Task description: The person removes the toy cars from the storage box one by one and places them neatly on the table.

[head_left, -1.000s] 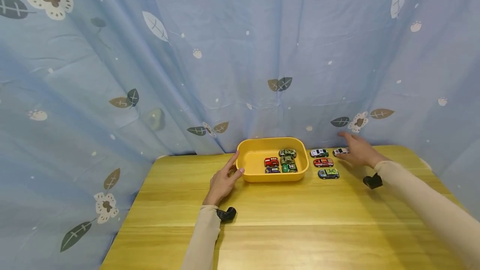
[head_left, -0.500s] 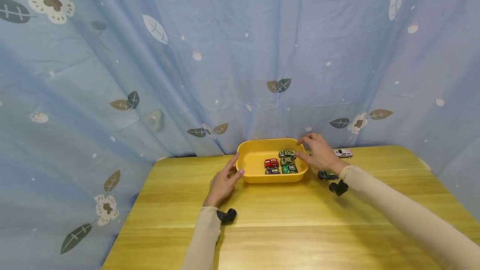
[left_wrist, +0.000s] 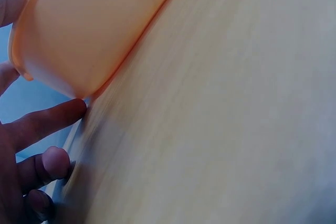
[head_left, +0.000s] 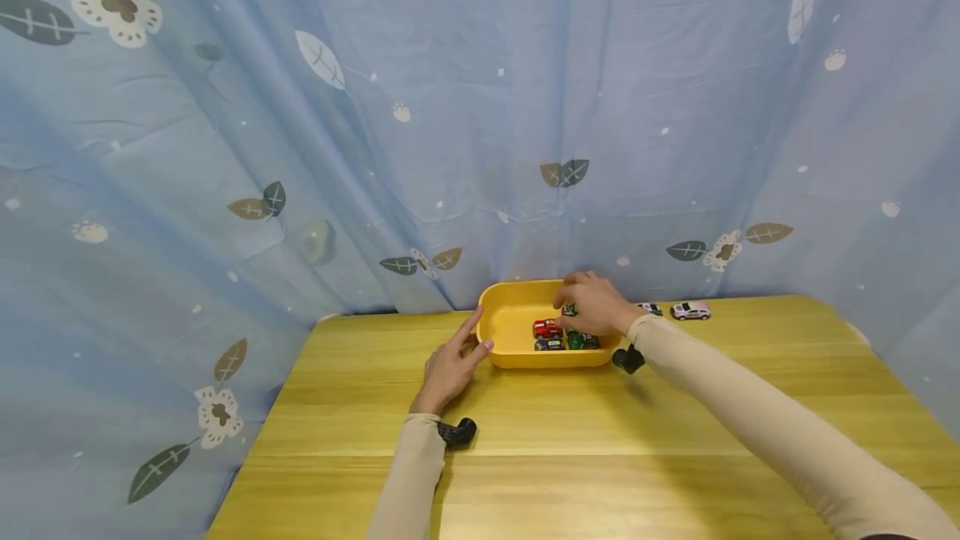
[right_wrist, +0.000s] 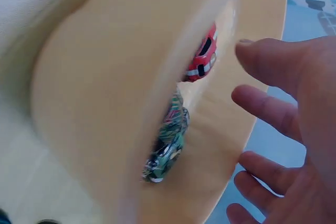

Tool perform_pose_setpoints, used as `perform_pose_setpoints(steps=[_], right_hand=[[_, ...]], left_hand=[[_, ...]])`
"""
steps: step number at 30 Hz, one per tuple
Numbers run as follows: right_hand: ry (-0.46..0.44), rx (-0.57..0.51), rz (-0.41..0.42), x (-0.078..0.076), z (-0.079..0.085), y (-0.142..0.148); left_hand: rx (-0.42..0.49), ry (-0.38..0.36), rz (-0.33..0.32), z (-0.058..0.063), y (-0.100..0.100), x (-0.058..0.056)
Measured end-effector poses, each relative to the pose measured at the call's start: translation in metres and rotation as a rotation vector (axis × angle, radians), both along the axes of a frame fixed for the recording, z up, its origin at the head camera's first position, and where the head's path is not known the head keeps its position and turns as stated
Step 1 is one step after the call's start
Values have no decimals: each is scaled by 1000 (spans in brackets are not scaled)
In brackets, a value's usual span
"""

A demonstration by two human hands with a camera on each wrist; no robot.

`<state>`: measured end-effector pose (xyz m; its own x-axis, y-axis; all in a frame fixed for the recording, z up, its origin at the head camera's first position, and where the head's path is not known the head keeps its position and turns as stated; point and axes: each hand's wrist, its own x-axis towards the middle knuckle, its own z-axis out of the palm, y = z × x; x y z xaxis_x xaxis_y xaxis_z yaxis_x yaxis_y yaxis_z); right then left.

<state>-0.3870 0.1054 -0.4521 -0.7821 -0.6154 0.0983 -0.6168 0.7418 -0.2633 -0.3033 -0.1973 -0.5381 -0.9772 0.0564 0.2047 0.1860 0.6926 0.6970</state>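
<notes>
A yellow bin [head_left: 517, 361] stands at the back of the table. My left hand [head_left: 448, 369] touches its left end, index finger along the rim and thumb at the front corner. In the left wrist view, a fingertip [left_wrist: 79, 108] also meets its base. My right hand [head_left: 594, 305] reaches over the bin's right part, fingers spread and nothing between them in the right wrist view. Below it lie a red toy car [head_left: 547, 329], a purple toy car [head_left: 550, 345] and green toy cars [right_wrist: 168, 140], partly hidden by the hand.
Right of the bin, a pale pink and white toy car [head_left: 690, 311] stands on the wooden table [head_left: 525, 473]. A white and green toy car [head_left: 650, 308] shows beyond the right forearm. Behind the table hangs a blue patterned curtain [head_left: 465, 132].
My right hand has moved left, from beside the pale toy car to over the inside of the bin. The left hand stays at the bin's left end.
</notes>
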Motion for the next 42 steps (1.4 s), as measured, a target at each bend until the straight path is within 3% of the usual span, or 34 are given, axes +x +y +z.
perform_pose_setpoints(steps=[9, 19, 32, 42], right_hand=[[-46, 113, 10, -10, 6, -14], [-119, 161, 31, -16, 5, -18], [-151, 189, -21, -12, 1, -23], [-172, 236, -26, -9, 9, -29]], left_hand=[[9, -5, -1, 0, 0, 0], [16, -18, 5, 1, 2, 2], [7, -16, 13, 1, 2, 2], [18, -20, 9, 1, 1, 4]])
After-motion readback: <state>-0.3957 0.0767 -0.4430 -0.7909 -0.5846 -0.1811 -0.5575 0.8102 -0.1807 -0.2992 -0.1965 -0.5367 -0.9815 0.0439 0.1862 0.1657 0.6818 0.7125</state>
